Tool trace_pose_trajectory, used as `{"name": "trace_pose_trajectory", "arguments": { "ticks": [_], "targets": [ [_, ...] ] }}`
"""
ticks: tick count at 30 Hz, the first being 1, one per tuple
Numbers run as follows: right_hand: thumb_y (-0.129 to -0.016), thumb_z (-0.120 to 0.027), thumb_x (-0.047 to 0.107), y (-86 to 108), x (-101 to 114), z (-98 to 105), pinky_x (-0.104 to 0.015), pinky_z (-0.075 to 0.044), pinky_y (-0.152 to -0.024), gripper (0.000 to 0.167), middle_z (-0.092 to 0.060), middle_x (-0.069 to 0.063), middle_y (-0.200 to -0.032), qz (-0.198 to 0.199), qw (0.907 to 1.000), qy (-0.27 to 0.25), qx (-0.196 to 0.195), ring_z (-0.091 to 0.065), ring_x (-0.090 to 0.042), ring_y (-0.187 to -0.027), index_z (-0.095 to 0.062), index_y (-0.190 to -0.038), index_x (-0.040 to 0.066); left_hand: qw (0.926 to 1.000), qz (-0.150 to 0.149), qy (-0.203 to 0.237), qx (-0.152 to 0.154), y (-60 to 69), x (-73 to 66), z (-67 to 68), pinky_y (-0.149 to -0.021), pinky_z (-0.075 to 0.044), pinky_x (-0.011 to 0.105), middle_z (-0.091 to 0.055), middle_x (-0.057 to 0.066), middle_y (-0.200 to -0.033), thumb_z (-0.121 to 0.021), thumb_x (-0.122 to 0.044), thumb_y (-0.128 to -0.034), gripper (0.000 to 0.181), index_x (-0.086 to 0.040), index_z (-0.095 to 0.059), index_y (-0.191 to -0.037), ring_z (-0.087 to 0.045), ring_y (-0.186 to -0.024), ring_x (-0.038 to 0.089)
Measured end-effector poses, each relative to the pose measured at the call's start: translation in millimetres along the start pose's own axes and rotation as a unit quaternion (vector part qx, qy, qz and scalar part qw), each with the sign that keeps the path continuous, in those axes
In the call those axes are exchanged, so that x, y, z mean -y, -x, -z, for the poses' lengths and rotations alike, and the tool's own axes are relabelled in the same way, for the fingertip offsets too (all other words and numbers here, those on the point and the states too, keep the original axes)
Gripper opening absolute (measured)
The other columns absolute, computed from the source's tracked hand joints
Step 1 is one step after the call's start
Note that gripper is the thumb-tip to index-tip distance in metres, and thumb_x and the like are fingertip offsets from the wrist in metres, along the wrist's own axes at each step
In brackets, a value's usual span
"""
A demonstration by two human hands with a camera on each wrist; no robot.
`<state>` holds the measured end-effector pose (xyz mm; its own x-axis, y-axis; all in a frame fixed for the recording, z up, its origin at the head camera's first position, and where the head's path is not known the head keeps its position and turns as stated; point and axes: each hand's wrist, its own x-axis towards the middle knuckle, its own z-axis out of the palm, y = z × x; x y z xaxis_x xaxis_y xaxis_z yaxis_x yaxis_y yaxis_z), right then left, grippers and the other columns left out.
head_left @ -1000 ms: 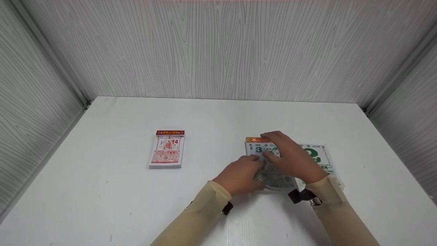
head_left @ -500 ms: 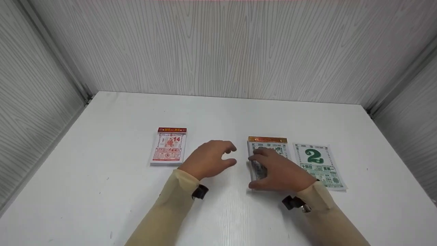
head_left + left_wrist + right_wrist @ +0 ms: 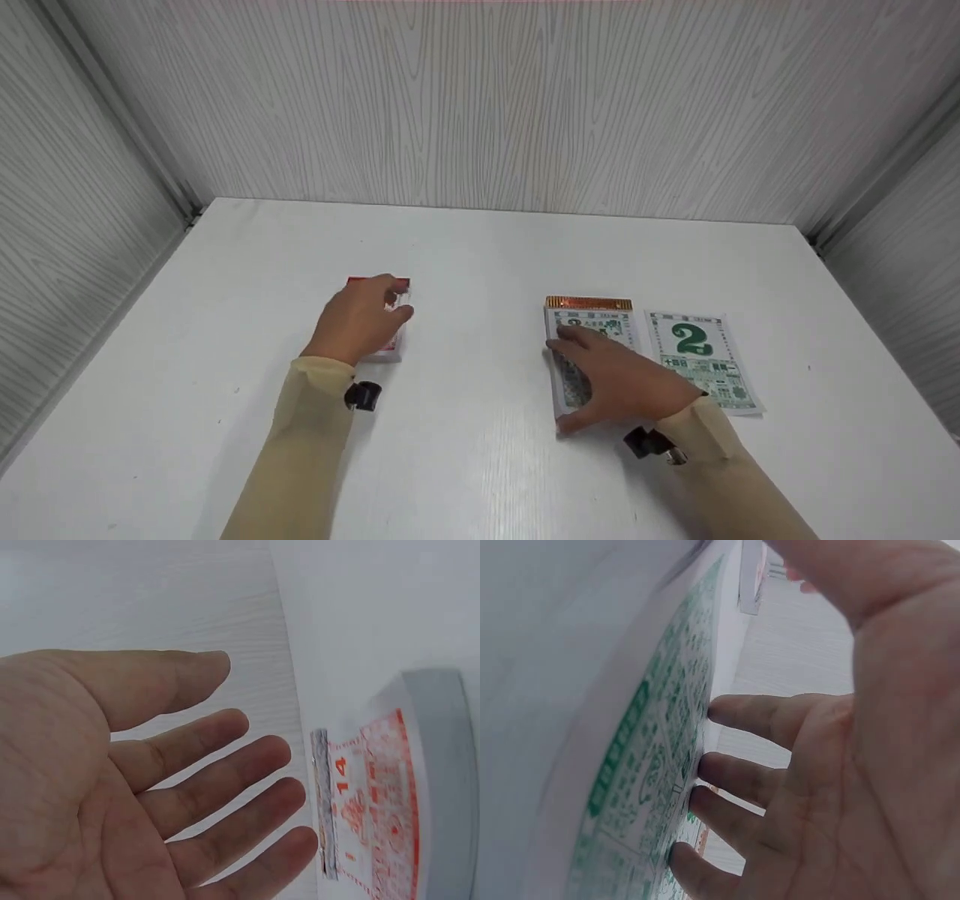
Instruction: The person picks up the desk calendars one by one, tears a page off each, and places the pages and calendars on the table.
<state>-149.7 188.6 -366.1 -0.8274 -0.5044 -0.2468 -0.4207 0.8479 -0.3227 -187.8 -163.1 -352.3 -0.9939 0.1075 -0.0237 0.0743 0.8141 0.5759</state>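
A small tear-off calendar pad with red print and a 14 lies on the left of the table. My left hand is over it and hides most of it in the head view. The left wrist view shows these fingers spread and apart from the pad. On the right lies a larger tear-off calendar pad with an orange header and green print. My right hand rests on its face, fingertips touching the paper, thumb at the near edge. A loose calendar sheet with a green 2 lies just right of the pad.
The white table carries both pads and the sheet. A wood-grain panel rises behind it, and side panels stand at left and right. Black wrist cameras sit on both sleeves.
My left hand has left the green pad and moved left to over the red pad. My right hand has shifted down onto the green pad, uncovering the loose sheet.
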Motion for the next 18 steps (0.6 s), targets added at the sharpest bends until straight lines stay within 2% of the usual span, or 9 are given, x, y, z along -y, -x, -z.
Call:
{"name": "trace_pose_trajectory", "arguments": {
  "ticks": [4,8,13,18],
  "targets": [
    [-0.070,-0.088,0.064,-0.4,-0.9,-1.0,-0.054,-0.027,-0.122,0.117,-0.023,-0.011,-0.170,0.009,1.0000,-0.003,-0.001,-0.024,-0.037,-0.155,-0.034,-0.162,0.017,0.9985,0.053,-0.005,-0.010,-2.8,12.1,3.1,-0.108,-0.045,0.058,-0.060,0.024,-0.139,-0.065,-0.024,-0.0986,0.053,0.001,-0.055,-0.144,-0.057,-0.123,0.040],
    [-0.071,-0.088,0.063,-0.6,-2.1,-2.2,-0.054,-0.028,-0.122,0.115,-0.023,-0.011,-0.170,0.003,1.0000,-0.006,-0.002,-0.025,-0.037,-0.155,-0.035,-0.162,0.018,0.9957,0.090,-0.017,-0.014,-1.8,21.8,4.7,-0.107,-0.045,0.061,-0.052,0.031,-0.141,-0.066,-0.027,-0.0968,0.066,0.006,-0.045,-0.150,-0.052,-0.123,0.046],
    [-0.073,-0.089,0.057,1.5,-2.1,-0.2,-0.053,-0.026,-0.123,0.112,-0.021,-0.011,-0.171,-0.021,0.9998,-0.004,-0.007,-0.022,-0.036,-0.156,-0.033,-0.163,0.019,0.9921,0.120,-0.035,-0.013,0.7,27.8,5.8,-0.100,-0.048,0.062,-0.049,0.034,-0.135,-0.069,-0.033,-0.0946,0.078,0.012,-0.038,-0.150,-0.051,-0.122,0.050],
    [-0.073,-0.088,0.058,1.5,-2.5,1.2,-0.053,-0.026,-0.123,0.112,-0.020,-0.009,-0.171,-0.031,0.9995,-0.003,-0.007,-0.022,-0.036,-0.156,-0.034,-0.163,0.020,0.9896,0.138,-0.040,-0.005,1.3,32.3,4.3,-0.097,-0.051,0.061,-0.052,0.034,-0.128,-0.070,-0.036,-0.0940,0.077,0.016,-0.042,-0.145,-0.057,-0.112,0.048]
  ]
}}
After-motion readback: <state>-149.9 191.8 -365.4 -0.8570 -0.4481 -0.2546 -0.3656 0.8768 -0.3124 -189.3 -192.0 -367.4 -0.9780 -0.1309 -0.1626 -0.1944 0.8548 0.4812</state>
